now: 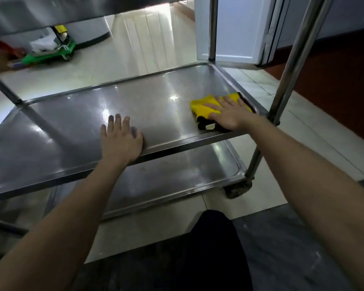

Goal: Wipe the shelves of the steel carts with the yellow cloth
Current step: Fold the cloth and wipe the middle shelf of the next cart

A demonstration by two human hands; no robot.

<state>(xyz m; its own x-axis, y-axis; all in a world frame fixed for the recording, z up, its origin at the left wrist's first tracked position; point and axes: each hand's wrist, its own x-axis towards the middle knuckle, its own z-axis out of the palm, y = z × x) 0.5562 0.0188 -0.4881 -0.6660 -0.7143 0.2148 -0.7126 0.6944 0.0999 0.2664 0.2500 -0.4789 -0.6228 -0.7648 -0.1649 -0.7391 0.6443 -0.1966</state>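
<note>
The steel cart's middle shelf (76,122) spans the view, with the bottom shelf (177,175) below it and the top shelf (51,9) overhead. A yellow cloth with black trim (204,106) lies near the middle shelf's right front corner. My right hand (229,114) presses flat on the cloth, fingers straight and spread. My left hand (120,139) rests flat on the bare shelf near its front rim, fingers straight.
Steel cart posts rise at the right front (288,66) and right back (213,28). A cart caster (237,189) sits on the tiled floor. A green trolley with items (48,49) stands behind at the left. A white appliance (240,28) stands behind at the right.
</note>
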